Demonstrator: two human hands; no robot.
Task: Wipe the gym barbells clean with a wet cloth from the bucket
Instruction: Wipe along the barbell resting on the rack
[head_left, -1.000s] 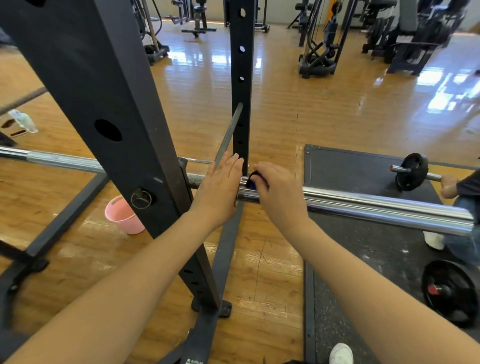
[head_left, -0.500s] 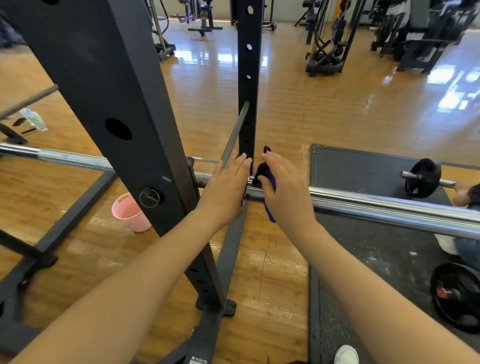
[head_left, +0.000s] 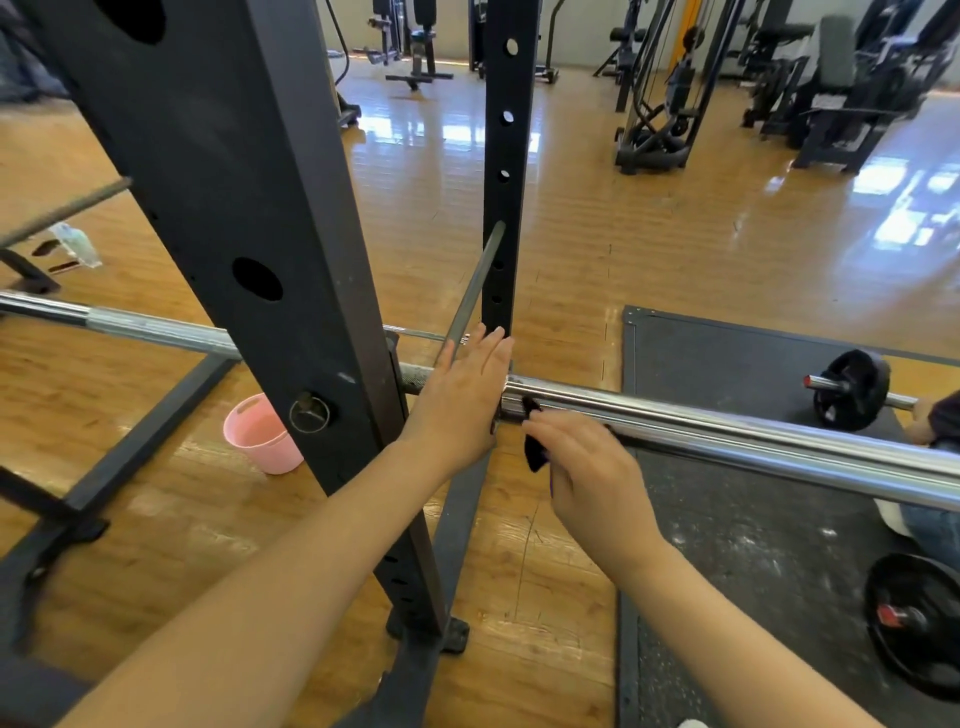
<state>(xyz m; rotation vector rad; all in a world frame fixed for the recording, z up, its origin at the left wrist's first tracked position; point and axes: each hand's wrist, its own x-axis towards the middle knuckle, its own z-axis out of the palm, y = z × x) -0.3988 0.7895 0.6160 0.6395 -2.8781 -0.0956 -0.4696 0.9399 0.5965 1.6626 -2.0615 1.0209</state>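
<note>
Hands: left (head_left: 460, 402) flat on barbell (head_left: 727, 431), right (head_left: 587, 467) gripping cloth (head_left: 532, 452).

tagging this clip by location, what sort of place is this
A gym, almost certainly. A chrome barbell rests across a black power rack, weight machines stand along the far wall on the wooden floor, and a loose weight plate lies on a black rubber mat.

A shiny chrome steel barbell (head_left: 727, 431) runs past a matte black steel rack upright (head_left: 249, 218). A dark blue-black cloth (head_left: 534, 451) hangs beside it. A pale pink plastic bucket (head_left: 260, 435) stands on honey-brown wood-grain plank flooring (head_left: 597, 244). A dark grey speckled rubber mat (head_left: 737, 525) carries black round weight plates (head_left: 852, 389).
</note>
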